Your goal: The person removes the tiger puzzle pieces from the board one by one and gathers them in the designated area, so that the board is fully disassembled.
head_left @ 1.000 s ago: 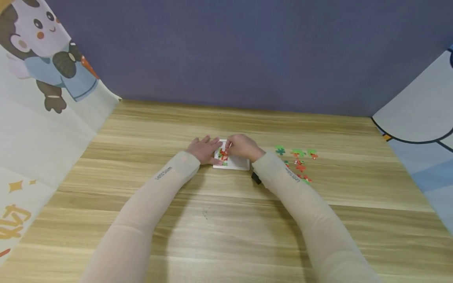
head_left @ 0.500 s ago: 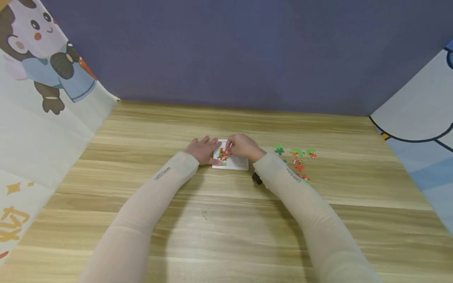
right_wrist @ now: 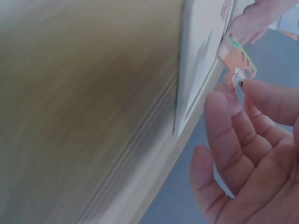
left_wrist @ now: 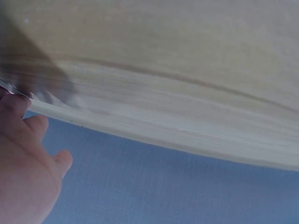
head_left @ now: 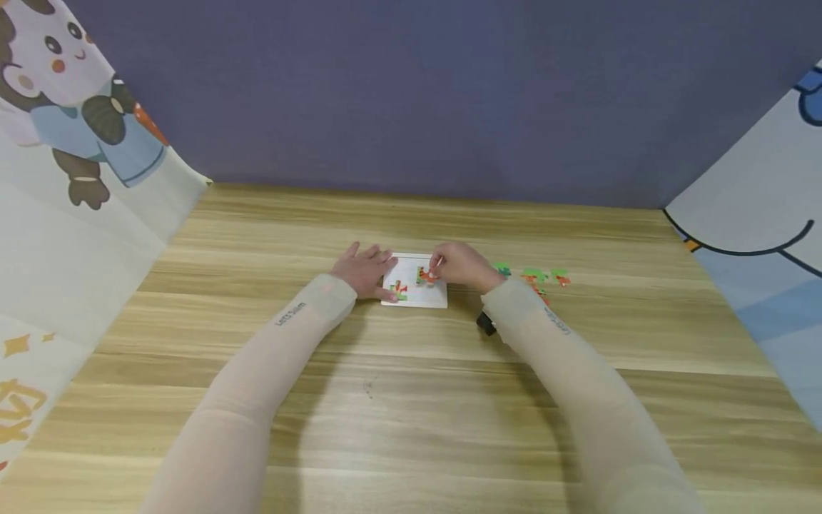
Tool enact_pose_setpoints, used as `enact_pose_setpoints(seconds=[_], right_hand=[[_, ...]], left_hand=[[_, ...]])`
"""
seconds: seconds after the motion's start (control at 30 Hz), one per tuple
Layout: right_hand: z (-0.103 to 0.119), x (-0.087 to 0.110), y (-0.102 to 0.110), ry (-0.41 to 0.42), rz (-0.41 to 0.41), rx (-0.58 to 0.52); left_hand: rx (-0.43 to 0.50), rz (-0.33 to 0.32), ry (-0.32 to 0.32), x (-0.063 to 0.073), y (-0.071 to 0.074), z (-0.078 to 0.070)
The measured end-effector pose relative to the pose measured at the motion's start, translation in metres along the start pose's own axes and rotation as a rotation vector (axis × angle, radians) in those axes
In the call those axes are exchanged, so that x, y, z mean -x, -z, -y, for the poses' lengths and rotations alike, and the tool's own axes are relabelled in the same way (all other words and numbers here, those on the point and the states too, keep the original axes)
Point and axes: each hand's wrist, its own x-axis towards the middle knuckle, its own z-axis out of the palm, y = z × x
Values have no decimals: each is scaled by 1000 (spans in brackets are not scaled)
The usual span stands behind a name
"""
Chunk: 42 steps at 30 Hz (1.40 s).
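My left hand (head_left: 364, 272) lies with spread fingers over the left edge of a small white puzzle tray (head_left: 429, 300). At the tray's lower left, beside my left thumb, is a red and green jigsaw piece (head_left: 399, 290). My right hand (head_left: 464, 266) pinches another jigsaw piece (head_left: 424, 275) by one side, between thumb and fingertips, above the tray's right half. In the right wrist view this jigsaw piece (right_wrist: 239, 60) is orange with a green edge and a white patch. The left wrist view shows only part of the left hand (left_wrist: 28, 154); its fingertips are cut off.
Right of the tray, several loose red and green jigsaw pieces (head_left: 534, 276) lie on the wooden table (head_left: 411, 414), partly hidden by the right sleeve (head_left: 559, 350). A dark blue wall panel (head_left: 424, 100) stands behind the table. A small black device (head_left: 486, 323) sits at the right wrist.
My right hand has moved to the right across the tray, taking the pinched jigsaw piece away from the one at lower left. The left hand keeps its place on the tray's edge.
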Motion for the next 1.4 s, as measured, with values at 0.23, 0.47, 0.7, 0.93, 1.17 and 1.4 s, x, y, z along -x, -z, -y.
enact_pose_setpoints(seconds=[0.23,0.47,0.7,0.93,1.17,1.4], right_hand=[[-15,18,12,-48,18,-100],[-38,38,25,-95,-19,-98],[-63,60,37,-171,-10,-170],[-83,84,52,-187,-12,-160],[-98,101,67,-226,-35,-142],[-113,117,74,-216,-54,-163]], left_hand=[[27,15,-40,7,5,1],[34,5,-43,8,5,0],[1,4,-39,5,3,3],[10,8,-58,2,2,6],[30,-5,-63,0,0,9],[24,-2,-56,0,-2,9]])
